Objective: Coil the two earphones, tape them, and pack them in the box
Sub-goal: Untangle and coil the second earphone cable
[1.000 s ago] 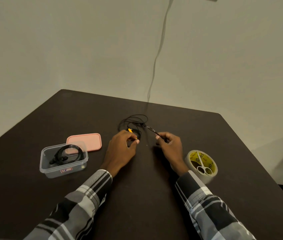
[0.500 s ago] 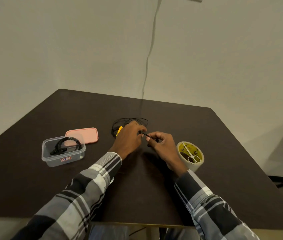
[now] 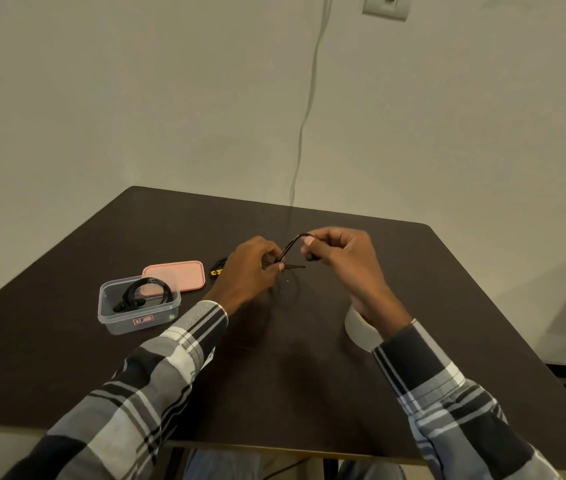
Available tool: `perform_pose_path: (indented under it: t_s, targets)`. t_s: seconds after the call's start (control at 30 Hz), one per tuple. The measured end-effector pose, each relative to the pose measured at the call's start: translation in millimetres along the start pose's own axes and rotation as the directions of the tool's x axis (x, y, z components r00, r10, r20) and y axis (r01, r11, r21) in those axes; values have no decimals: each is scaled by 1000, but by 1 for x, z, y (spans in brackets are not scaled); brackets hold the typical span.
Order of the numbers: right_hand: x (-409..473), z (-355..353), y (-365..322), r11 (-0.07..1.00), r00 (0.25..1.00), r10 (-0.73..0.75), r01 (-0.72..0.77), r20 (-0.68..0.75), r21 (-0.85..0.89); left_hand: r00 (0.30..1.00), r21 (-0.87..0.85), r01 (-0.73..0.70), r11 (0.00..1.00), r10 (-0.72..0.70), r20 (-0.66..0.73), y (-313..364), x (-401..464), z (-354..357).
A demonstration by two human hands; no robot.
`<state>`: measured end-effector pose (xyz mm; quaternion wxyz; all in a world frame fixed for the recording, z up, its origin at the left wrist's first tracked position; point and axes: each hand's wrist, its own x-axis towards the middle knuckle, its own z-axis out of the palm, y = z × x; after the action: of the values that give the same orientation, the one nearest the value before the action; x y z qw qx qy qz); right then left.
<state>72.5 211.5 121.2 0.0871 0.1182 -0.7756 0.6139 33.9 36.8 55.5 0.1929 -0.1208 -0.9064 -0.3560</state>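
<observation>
I have one view only, from the camera on the person's head. It looks forward and down across the dark table (image 3: 413,289), close above both sleeves, toward the wall (image 3: 136,98) behind the table's far edge. No second view shares anything.

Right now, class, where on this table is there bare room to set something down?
Free: the far strip of table behind the pink lid, and the near edge between the sleeves. Crowded: the left, around the box and lid, and the middle.

no legible text anywhere
</observation>
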Motion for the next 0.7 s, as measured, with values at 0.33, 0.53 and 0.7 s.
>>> perform_pose_path:
  t_s: [0.33, 0.53, 0.7]
  targets:
    - [4, -38, -19, 1000, 997, 31, -31, -70, 0, 993, -390, 90, 917, -111, -31, 5, 11, -60]
    - [1, -37, -14, 988, 993, 113, -108, 40, -110, 997, -549, 74, 832, -48, 62, 35, 22, -96]
    - [5, -37, -30, 988, 979, 145, -137, 146, -66, 982, -467, 78, 881, 13, 189, 59, 35, -110]
